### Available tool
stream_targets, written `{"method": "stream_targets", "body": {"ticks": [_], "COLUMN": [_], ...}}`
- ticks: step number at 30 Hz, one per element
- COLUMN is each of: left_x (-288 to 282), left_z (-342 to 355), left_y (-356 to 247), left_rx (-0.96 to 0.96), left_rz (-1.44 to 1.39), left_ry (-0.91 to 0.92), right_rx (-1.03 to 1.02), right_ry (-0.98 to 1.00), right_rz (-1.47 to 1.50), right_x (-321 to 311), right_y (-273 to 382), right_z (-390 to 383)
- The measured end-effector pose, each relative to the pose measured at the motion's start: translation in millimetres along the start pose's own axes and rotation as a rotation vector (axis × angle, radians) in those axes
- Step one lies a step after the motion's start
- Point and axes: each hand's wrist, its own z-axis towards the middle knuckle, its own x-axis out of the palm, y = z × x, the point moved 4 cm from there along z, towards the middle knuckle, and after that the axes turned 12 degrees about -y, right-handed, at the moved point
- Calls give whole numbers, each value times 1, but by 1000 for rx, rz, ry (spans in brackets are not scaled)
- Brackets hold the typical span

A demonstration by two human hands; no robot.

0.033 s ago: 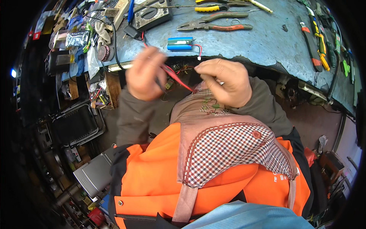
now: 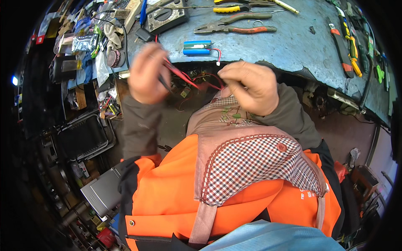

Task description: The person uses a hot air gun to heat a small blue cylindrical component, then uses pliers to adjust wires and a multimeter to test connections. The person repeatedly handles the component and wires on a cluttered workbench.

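My left hand (image 2: 148,75), blurred by motion, is closed around red and black leads (image 2: 183,76) in front of the bench edge. A short black piece sticks out below its fingers; its kind is not clear. To the right, my right hand (image 2: 251,88) is pinched, thumb against fingers, at the end of a thin red wire (image 2: 211,76) that bends between the two hands. What lies inside that pinch is mostly hidden. Just beyond the hands on the bench lies a blue battery pack (image 2: 197,47) with red and black wires ending in a small white plug (image 2: 217,63).
The blue bench top (image 2: 293,46) has a worn, ragged front edge. A multimeter (image 2: 167,19) and a small black block (image 2: 145,34) are at the back left. Pliers (image 2: 236,29) lie behind the battery pack, and cutters (image 2: 341,50) to the right. Clutter fills the left end.
My left hand has moved to the left, drawing the red and black leads with it. My right hand has shifted slightly right, still pinched.
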Motion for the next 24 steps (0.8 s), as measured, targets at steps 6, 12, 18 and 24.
{"method": "stream_targets", "body": {"ticks": [6,12,18,24], "left_x": [-5,28,37,73], "left_z": [27,17,54,45], "left_y": [124,146,19,-11], "left_rx": [-18,-56,139,-37], "left_rz": [153,433,44,-169], "left_ry": [241,373,287,741], "right_rx": [-172,260,-31,-42], "right_ry": [-244,-470,-354,-373], "right_rz": [-293,-176,-412,-450], "right_x": [-54,-86,-76,-75], "right_y": [-15,-48,-30,-29], "right_z": [26,18,29,27]}}
